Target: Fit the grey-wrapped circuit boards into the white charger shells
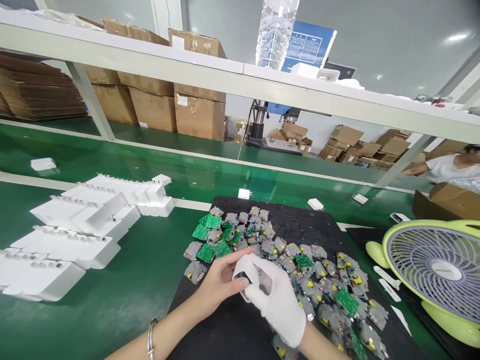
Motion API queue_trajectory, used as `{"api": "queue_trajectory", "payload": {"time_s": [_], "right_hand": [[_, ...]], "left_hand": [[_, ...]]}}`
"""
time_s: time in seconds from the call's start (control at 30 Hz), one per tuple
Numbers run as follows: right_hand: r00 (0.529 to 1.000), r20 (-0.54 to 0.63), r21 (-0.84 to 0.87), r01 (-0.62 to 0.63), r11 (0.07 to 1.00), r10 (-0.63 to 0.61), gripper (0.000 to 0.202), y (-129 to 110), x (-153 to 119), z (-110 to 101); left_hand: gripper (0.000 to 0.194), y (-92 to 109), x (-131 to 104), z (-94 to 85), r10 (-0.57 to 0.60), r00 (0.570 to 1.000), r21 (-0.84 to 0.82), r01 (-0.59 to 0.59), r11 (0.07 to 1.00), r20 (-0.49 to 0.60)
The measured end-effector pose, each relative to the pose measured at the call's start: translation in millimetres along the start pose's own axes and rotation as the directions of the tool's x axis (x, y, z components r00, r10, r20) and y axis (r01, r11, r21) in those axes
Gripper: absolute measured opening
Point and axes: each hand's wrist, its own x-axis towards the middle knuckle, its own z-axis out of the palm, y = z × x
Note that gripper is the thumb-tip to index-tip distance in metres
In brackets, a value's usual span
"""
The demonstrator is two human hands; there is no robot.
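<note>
My bare left hand is closed around a white plastic charger housing, its thumb and fingers on the sides. My right hand, in a white glove, grips the same housing from the other side. A dark opening shows at the housing's near end; what sits inside cannot be made out. Both hands are above a black mat. Around and beyond them lie many small circuit boards with grey potting and yellow parts, some turned to show a green face.
Rows of white charger housings with metal prongs stand on the green table at left. Loose chargers lie along the back. A green fan stands at right. A shelf spans the back, with cartons behind. Another person is at far right.
</note>
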Motion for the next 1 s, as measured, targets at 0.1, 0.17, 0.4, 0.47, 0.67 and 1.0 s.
{"api": "queue_trajectory", "payload": {"time_s": [0.1, 0.17, 0.4, 0.47, 0.67, 1.0], "right_hand": [[0.998, 0.026, 0.140, -0.056, 0.989, 0.053, 0.041, 2, 2, -1], [0.996, 0.066, 0.204, -0.078, 0.976, 0.065, 0.043, 6, 6, 0], [0.991, 0.107, 0.319, -0.115, 0.941, 0.085, 0.039, 25, 10, 14], [0.995, 0.071, 0.323, -0.092, 0.942, 0.073, 0.036, 23, 7, 17], [0.997, -0.053, 0.161, 0.071, 0.984, -0.063, 0.044, 25, -8, 13], [0.989, 0.008, -0.091, 0.150, 0.984, -0.150, 0.089, 64, -26, 24]], "left_hand": [[0.058, -1, 2, -0.4, -0.017, 1.000, 0.008, 0.017, 1.000, -0.017], [0.054, -3, 3, 0.0, -0.022, 0.999, 0.064, 0.025, 0.998, -0.046], [0.088, -2, -6, 0.7, -0.045, 0.990, 0.159, 0.024, 0.987, 0.130], [0.085, -1, -10, 1.2, -0.021, 0.991, 0.200, -0.006, 0.980, 0.131], [0.112, -16, -15, 10.7, -0.091, 0.994, -0.052, 0.094, 0.994, 0.058], [0.086, -27, -19, 27.1, -0.040, 0.998, -0.359, 0.056, 0.932, 0.053]]}}
